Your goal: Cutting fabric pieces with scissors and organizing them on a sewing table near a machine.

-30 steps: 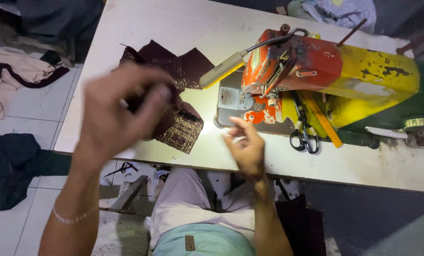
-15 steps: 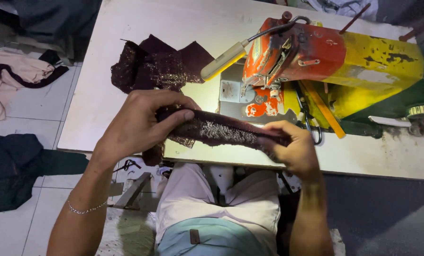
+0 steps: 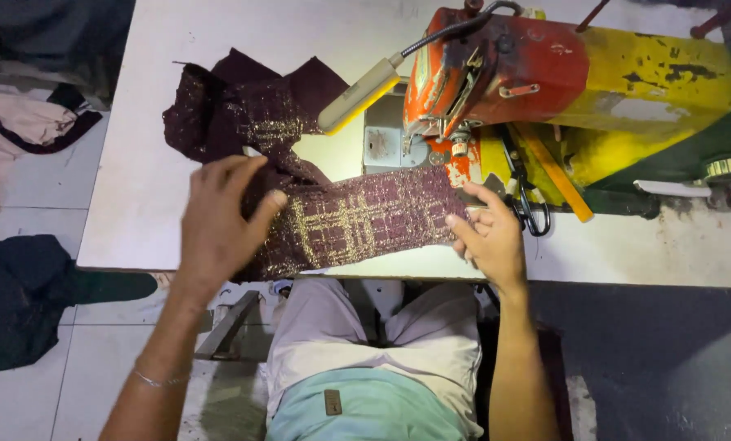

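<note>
Meanwhile both hands, left (image 3: 218, 216) and right (image 3: 488, 237), grasp the maroon fabric strip (image 3: 357, 220) beside scissors (image 3: 529, 208) and sewing machine (image 3: 545, 82).

A small brown rectangular label (image 3: 333, 402) sits on the waistband.

fabric strip (image 3: 365, 220): was dark maroon with a gold glitter plaid
fabric pile (image 3: 243, 106): was the same maroon with gold flecks
sewing machine (image 3: 561, 73): was orange-red and chipped yellow
counter (image 3: 218, 33): was off-white
scissors (image 3: 529, 204): were black
</note>
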